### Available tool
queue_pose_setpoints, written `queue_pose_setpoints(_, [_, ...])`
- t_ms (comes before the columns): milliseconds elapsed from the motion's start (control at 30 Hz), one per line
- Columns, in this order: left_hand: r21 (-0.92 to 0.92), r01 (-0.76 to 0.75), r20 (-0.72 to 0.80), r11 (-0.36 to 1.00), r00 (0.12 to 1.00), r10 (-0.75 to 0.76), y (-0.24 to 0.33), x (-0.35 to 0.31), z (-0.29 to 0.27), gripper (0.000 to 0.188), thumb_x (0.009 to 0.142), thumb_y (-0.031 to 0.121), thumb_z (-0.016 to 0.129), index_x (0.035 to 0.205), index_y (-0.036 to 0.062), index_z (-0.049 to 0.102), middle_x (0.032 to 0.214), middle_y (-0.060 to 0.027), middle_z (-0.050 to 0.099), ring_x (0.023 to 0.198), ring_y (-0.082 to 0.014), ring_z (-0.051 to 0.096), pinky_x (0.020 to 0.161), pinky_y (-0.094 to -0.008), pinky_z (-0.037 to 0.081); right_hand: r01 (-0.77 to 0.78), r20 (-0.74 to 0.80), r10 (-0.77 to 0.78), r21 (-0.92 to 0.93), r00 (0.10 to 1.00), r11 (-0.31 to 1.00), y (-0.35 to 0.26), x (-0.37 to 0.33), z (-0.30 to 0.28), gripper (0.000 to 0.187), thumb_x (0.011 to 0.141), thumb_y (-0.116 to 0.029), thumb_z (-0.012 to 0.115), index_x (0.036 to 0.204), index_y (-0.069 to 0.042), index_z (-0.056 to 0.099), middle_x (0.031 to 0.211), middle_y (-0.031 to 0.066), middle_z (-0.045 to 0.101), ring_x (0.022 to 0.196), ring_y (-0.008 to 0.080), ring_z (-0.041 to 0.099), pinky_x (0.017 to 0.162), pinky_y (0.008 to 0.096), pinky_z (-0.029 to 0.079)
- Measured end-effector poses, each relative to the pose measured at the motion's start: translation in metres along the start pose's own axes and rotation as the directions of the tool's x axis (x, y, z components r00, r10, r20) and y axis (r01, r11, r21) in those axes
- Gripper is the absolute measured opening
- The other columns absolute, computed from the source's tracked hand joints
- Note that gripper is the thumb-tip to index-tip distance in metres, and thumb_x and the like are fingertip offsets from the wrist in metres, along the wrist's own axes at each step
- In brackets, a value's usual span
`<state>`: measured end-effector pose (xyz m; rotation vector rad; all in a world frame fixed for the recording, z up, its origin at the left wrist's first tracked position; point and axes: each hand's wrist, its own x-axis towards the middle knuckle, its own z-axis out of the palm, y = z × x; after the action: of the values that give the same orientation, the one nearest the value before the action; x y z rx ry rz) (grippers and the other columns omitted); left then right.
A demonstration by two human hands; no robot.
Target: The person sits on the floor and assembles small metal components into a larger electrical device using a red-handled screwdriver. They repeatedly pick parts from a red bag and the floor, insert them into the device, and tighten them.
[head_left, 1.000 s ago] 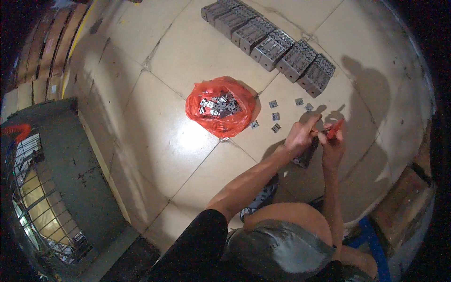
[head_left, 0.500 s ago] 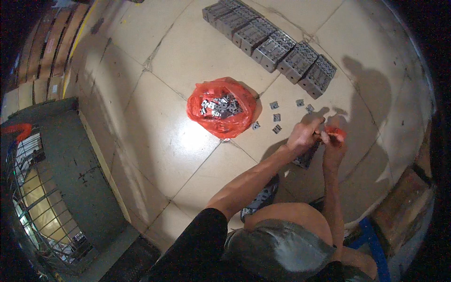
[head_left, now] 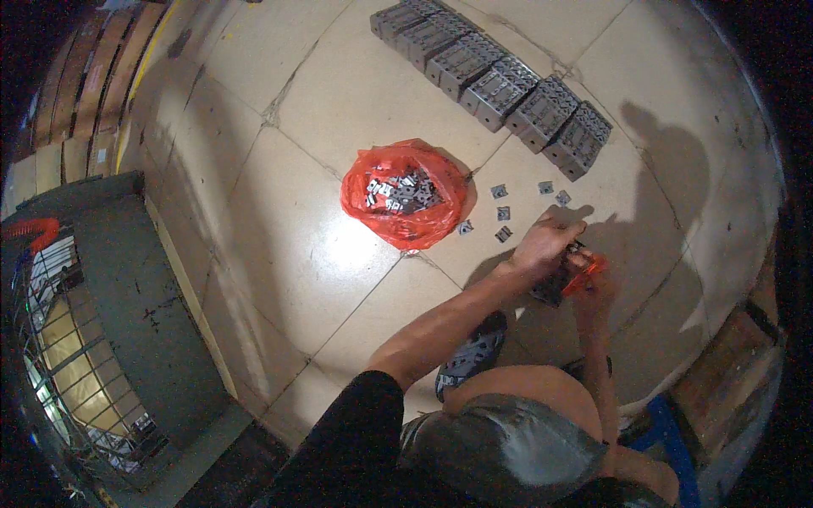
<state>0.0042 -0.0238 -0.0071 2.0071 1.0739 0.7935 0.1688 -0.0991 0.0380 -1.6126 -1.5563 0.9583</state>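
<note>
Low over the floor at the right of centre, my two hands work close together. My left hand (head_left: pixel 542 243) has its fingers curled in at the top of a dark metal block (head_left: pixel 549 289); what they pinch is hidden. My right hand (head_left: pixel 598 289) is closed around a bright red-orange object (head_left: pixel 586 275), too blurred to tell its kind. Small metal clips (head_left: pixel 503 213) lie scattered on the tiles just beyond my left hand. Farther left, an open red plastic bag (head_left: pixel 405 230) holds many more such small metal pieces.
A slanting row of grey slotted metal blocks (head_left: pixel 500 91) stands on the tiled floor at the far side. At the left are a wire basket (head_left: pixel 80 360) and stacked cardboard boxes (head_left: pixel 85 85). A blue stool leg (head_left: pixel 673 440) and a wooden piece (head_left: pixel 727 372) sit at the lower right.
My right hand has come down toward me with the red-orange object, which now sits lower, beside the block. My left hand has shifted slightly. The view has moved a little.
</note>
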Motion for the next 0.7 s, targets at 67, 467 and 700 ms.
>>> queue_pose_setpoints(67, [-0.027, -0.121, 0.019, 0.992, 0.992, 0.121, -0.006, -0.004, -0.005, 0.051, 0.077, 0.013, 0.07, 0.126, 0.0029, 0.062, 0.102, -0.0197, 0.073, 0.099, -0.0376, 0.07, 0.087, -0.0467, 0.055, 0.109, 0.021, -0.107, -0.096, 0.994, 0.989, 0.005, -0.015, 0.005, 0.025, 0.091, -0.007, 0.074, 0.116, -0.006, 0.072, 0.116, 0.0119, 0.07, 0.104, 0.0259, 0.069, 0.09, 0.0368, 0.056])
queue_pose_setpoints(467, [-0.067, -0.33, -0.087, 0.942, 0.942, 0.324, -0.009, -0.016, -0.012, 0.043, 0.078, 0.015, 0.067, 0.119, 0.0023, 0.065, 0.097, -0.0153, 0.072, 0.096, -0.0349, 0.07, 0.089, -0.0451, 0.054, 0.071, -0.166, -0.077, -0.04, 0.983, 0.997, -0.02, -0.012, 0.026, 0.014, 0.098, -0.004, 0.066, 0.111, -0.002, 0.069, 0.112, 0.0122, 0.072, 0.101, 0.0258, 0.07, 0.088, 0.0379, 0.056])
queue_pose_setpoints(700, [0.134, -0.124, -0.264, 0.983, 0.952, 0.156, -0.018, -0.027, -0.052, 0.023, 0.077, 0.012, 0.068, 0.098, 0.0051, 0.064, 0.083, -0.0107, 0.063, 0.086, -0.0345, 0.062, 0.087, -0.0469, 0.049, -0.108, -0.138, 0.126, 0.129, 0.982, 0.986, -0.028, 0.021, 0.064, 0.018, 0.097, -0.01, 0.07, 0.11, 0.002, 0.07, 0.104, 0.0106, 0.073, 0.098, 0.0217, 0.069, 0.089, 0.0336, 0.053])
